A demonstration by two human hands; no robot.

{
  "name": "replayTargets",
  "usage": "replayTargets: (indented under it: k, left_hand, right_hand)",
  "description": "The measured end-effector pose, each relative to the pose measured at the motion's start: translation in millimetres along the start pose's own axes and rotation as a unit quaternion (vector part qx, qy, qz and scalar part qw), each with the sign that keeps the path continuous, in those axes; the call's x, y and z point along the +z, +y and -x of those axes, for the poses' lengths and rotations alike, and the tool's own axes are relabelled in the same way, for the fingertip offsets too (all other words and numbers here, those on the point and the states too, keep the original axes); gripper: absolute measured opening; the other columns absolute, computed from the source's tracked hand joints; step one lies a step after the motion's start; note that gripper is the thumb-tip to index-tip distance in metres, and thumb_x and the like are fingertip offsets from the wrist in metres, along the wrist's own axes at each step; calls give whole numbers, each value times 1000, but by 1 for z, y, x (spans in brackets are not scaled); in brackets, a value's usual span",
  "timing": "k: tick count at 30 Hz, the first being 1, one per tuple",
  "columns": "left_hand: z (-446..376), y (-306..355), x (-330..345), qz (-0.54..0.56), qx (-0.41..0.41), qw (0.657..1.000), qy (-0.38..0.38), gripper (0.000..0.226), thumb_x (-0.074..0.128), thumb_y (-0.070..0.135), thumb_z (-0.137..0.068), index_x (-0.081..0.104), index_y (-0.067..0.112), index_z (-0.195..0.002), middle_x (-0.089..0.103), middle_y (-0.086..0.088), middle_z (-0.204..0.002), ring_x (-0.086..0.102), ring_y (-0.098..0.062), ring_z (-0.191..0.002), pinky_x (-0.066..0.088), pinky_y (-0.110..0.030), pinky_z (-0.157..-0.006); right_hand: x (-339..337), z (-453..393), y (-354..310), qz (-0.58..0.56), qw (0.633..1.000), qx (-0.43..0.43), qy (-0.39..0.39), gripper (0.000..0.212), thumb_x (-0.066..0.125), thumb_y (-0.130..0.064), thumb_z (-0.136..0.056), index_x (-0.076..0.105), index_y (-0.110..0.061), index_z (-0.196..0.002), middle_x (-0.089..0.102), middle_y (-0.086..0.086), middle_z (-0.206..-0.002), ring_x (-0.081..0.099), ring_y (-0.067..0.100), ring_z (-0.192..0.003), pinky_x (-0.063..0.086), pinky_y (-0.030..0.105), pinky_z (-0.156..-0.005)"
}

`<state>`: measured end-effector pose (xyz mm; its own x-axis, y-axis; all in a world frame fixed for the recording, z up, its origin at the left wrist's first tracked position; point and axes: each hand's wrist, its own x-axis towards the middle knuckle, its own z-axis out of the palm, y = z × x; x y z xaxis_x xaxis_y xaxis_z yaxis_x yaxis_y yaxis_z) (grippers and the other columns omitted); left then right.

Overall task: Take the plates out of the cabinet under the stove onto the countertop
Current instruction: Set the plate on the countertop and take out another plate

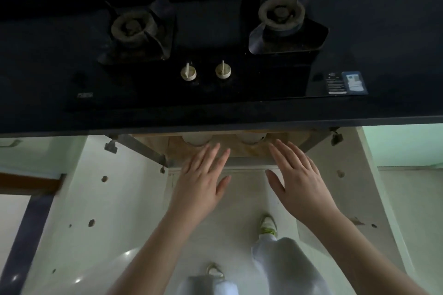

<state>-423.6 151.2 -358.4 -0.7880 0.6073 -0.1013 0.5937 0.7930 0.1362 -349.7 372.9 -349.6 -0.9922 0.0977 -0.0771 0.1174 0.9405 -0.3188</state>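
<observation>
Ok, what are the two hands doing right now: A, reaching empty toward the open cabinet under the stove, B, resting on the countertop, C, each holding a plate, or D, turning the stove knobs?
A: the left hand and right hand are open and empty, fingers pointing toward the cabinet below the stove.

stove (208, 93): glossy black glass | cabinet doors (96, 199): smooth glossy white

Black stove (211, 31) (cream knobs (188, 72)), white plates (197, 139)
</observation>
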Motion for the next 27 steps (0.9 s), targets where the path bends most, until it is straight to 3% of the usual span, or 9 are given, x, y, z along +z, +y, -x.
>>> replayTargets:
  k: [3,6,14,18,22,27]
  left_hand:
    - [-15,-10,36,4,-5,1000,1,59,32,47,-100,34,20,-152,35,-6,-158,26,-26,-147,27,-45,-115]
    - [-30,-24,76,11,-12,1000,-2,62,25,51,-99,26,23,-154,26,-3,-162,18,-24,-150,23,-46,-118]
    - [-77,-57,186,-7,-7,999,37,59,33,50,-99,32,22,-152,33,-4,-159,25,-25,-147,20,-46,-117]
    - [-106,-66,231,-15,5,998,67,59,34,49,-99,34,20,-151,34,-5,-158,26,-27,-147,17,-45,-118]
    - [-136,-75,270,-14,14,993,119,56,36,46,-99,41,17,-147,39,-7,-155,29,-27,-145,23,-46,-117]
    - [-158,-86,293,-22,30,988,153,57,35,47,-100,35,20,-151,35,-5,-157,23,-23,-148,14,-42,-119]
  right_hand:
    - [38,-14,4,10,1000,-7,-14,58,41,-42,-99,32,-18,-151,32,4,-157,22,26,-147,12,37,-118]
    - [73,-30,8,5,1000,-3,-1,57,44,-39,-99,34,-17,-150,35,6,-156,24,27,-146,18,42,-119]
    - [174,-83,34,37,999,-6,11,56,29,-46,-101,25,-24,-152,25,1,-160,13,23,-149,10,39,-119]
    - [214,-104,52,53,998,-8,45,54,32,-43,-100,32,-21,-149,35,3,-156,24,25,-146,12,37,-117]
    - [258,-127,74,78,994,-21,67,53,33,-41,-99,38,-16,-147,38,6,-154,28,28,-144,17,38,-117]
    - [282,-147,97,93,989,-38,109,53,35,-40,-98,40,-16,-145,41,6,-151,32,26,-142,22,38,-115]
